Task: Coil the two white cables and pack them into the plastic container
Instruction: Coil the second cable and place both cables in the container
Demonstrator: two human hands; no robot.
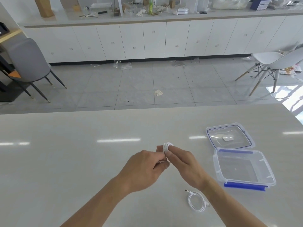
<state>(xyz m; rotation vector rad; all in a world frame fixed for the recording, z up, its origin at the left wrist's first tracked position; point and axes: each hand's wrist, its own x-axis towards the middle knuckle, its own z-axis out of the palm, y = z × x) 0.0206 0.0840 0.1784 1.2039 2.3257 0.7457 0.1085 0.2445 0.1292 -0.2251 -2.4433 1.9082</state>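
Above the middle of the pale table, my left hand point(144, 167) and my right hand point(183, 163) meet around a small coil of white cable point(166, 147). The coil stands upright between the fingers of both hands. A second white cable point(196, 202) lies in a loose loop on the table near my right forearm, its plug pointing up-left. The clear plastic container point(268, 176) with blue clips sits open and holds nothing, to the right of my hands. Its clear lid point(229, 136) lies flat just behind it.
The table point(65, 153) ends at a far edge, beyond which is tiled floor with scraps of litter. A grey chair point(27, 63) stands far left and a white chair point(270, 61) far right. White cabinets with a cluttered counter line the back wall.
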